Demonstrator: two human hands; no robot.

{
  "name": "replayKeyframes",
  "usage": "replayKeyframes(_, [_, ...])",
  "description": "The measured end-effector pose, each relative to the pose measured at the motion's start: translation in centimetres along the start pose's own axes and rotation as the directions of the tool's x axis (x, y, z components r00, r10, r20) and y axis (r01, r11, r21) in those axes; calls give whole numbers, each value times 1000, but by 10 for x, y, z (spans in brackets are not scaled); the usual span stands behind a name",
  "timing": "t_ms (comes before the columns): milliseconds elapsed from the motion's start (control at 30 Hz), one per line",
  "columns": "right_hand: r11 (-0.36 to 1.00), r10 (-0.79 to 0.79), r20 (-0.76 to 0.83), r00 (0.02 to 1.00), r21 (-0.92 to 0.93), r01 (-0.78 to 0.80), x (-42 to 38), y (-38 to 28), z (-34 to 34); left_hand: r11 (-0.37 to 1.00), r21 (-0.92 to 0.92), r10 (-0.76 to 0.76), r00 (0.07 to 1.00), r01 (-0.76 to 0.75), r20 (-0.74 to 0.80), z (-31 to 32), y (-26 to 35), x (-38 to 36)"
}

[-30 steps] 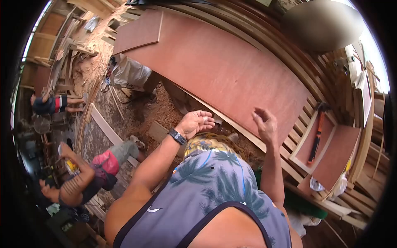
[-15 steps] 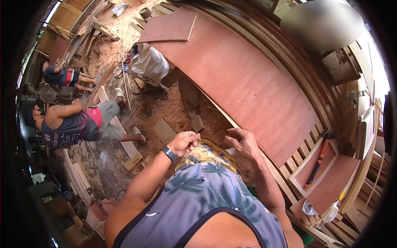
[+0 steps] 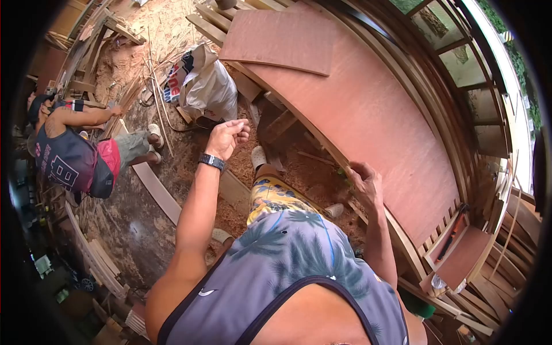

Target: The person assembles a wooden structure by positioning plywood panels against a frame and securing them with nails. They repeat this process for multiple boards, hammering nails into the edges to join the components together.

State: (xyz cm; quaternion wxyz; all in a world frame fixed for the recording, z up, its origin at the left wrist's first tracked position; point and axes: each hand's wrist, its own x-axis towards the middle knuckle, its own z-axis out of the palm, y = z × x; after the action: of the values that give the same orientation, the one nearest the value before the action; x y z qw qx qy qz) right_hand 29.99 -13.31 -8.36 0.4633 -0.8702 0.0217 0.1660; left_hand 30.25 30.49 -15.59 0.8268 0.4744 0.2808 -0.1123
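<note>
My left hand [image 3: 229, 139], with a dark watch [image 3: 212, 161] on the wrist, is raised over the sawdust-covered floor. Its fingers are curled and pressed together; anything between them is too small to see. Near the long edge of a large reddish plywood sheet [image 3: 368, 115], my right hand [image 3: 366, 183] has its fingers bent in toward the thumb, and what they hold, if anything, cannot be made out. A smaller plywood piece [image 3: 279, 40] lies on the sheet's far end.
A white printed sack [image 3: 207, 86] stands beyond my left hand. At the left, a person in a dark tank top [image 3: 69, 144] stands by timber. A hammer [image 3: 451, 236] lies near the right end of the sheet. Long boards [image 3: 156, 192] lie on the floor.
My left hand has moved forward and left, away from my body. My right hand has shifted right and forward, its fingers closing. The view has turned, and the person at the left faces the timber.
</note>
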Motion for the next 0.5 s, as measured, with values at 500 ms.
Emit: replayKeyframes(500, [-60, 463, 355, 812, 927, -371, 91, -48, 140, 970, -244, 6, 996, 15, 86, -19, 86, 122])
